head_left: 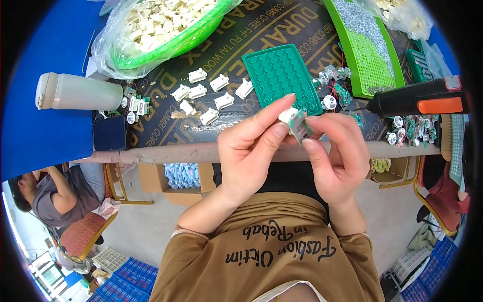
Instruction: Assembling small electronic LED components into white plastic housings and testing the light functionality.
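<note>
Above the table's near edge, my left hand (251, 151) pinches a small white plastic housing (287, 115) between thumb and fingers. My right hand (338, 153) has its fingertips on a small green circuit board (300, 127), which is pressed against the housing; whether it is seated in it I cannot tell. Fingers cover part of both pieces. Beyond the hands lies a green moulded tray (279, 70). Several loose white housings, one of them a tilted housing (224, 101), are scattered on the tabletop to the left of the tray.
At the far left, a green basket (201, 38) holds many white housings. A whitish bottle (80, 91) and a dark flat case (111, 134) lie left. At right are a green screw tray (370, 60), a black-orange electric screwdriver (422, 100) and wired reflector boards (415, 130). Another person (55, 194) sits left.
</note>
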`<state>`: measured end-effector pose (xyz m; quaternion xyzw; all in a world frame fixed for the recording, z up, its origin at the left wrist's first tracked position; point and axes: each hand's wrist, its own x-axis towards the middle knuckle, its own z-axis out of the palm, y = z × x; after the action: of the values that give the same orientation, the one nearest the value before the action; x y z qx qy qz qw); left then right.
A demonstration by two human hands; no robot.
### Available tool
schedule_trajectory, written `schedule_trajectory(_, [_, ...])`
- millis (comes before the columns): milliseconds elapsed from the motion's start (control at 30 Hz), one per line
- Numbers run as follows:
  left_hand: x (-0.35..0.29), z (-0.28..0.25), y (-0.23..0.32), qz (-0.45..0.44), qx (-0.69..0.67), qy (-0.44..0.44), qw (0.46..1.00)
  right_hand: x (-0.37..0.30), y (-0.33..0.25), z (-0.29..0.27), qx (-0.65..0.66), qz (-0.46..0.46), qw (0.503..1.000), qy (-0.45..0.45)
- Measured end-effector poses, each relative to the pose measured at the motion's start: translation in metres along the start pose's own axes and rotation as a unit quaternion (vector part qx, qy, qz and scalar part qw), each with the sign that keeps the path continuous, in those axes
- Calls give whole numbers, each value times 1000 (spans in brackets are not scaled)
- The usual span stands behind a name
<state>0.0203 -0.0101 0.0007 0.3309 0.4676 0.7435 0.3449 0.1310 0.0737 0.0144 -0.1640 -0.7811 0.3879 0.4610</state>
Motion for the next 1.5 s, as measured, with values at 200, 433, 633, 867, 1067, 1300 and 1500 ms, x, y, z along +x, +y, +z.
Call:
schedule_trajectory(200, [0,1,-1,14,13,10,1000,0,1,2,9,3,1000,7])
schedule_trajectory(433, [-1,2,-5,15,-22,7,1000,1,1,2,6,10,1000,8])
schedule_trajectory(633, [-2,2,-7,-14,-39,21,999,-2,-5,0,31,45,997,-44])
schedule_trajectory(867, [-2,4,-7,-16,-50,30,998,-3,-5,-1,37,58,997,-45])
schedule_trajectory(1067, [-1,0,-6,-1,-40,2,999,0,0,2,32,37,999,-3])
schedule_trajectory(1300, [-2,1,-2,-38,-59,17,997,-2,1,6,2,28,1000,7])
schedule_trajectory(1500, [3,5,6,-32,-90,-16,995,-4,0,11,-59,-4,998,8])
